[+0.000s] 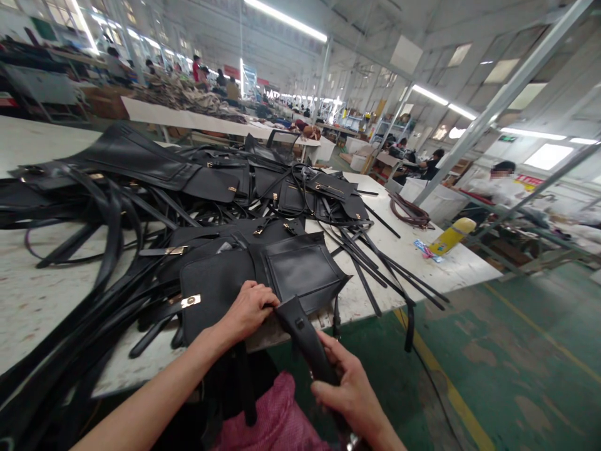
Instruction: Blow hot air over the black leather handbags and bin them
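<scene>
the left hand (248, 308) rests with its fingers curled over the near edge of a flat black leather bag panel (263, 275) that lies at the front edge of the worn white worktable (28, 294). the right hand (350, 391) is clenched around a black handheld tool with a tapering nose (305, 338), gripping its lower body just off the table edge; the tool's tip touches the panel's edge right beside the left fingers. a small gold metal clasp (190, 302) sits on a strap at the panel's left. behind it a heap of black leather bag pieces and long straps (141, 175) spreads across the table. a yellow bottle (451, 236) lies near the far right corner, well apart. a pink mesh cloth (277, 419) lies under the arms.
</scene>
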A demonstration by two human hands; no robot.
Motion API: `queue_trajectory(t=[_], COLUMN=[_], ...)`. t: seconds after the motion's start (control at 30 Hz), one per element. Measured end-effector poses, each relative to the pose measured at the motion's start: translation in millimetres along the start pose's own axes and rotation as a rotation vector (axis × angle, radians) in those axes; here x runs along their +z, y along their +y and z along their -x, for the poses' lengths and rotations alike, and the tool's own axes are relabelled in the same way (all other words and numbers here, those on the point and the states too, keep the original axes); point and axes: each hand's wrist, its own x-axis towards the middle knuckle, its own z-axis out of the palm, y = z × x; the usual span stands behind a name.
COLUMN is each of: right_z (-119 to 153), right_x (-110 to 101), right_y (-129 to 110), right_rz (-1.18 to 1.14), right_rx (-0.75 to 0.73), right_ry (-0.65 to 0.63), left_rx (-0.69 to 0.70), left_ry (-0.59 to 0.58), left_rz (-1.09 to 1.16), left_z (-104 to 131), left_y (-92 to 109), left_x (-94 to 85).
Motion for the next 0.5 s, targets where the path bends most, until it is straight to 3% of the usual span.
queue_trajectory(t=[0.1, 0.17, 0.33, 0.43, 0.5], right_z=[-13, -18, -15, -15, -18], right_x=[-5, -16, -45, -46, -42], right_y=[-4, -6, 4, 13, 18], right_rz=[-0.060, -0.139, -0.336, -0.374, -0.388], right_rx=[-0.012, -0.019, 0.105, 0.199, 0.226], right_ry=[0.077, 0.058, -0.213, -0.365, -0.393], left_rx=[0.005, 0.030, 0.062, 0.016, -0.026], left_ry=[0.006, 0.052, 0.162, 0.209, 0.230], left_rz=[0.012, 0.015, 0.036, 0.073, 0.087], left_z=[5, 12, 28, 33, 35], left_y=[0, 1, 1, -3, -7], left_x=[0.5, 3.5, 18.0, 25.0, 28.1])
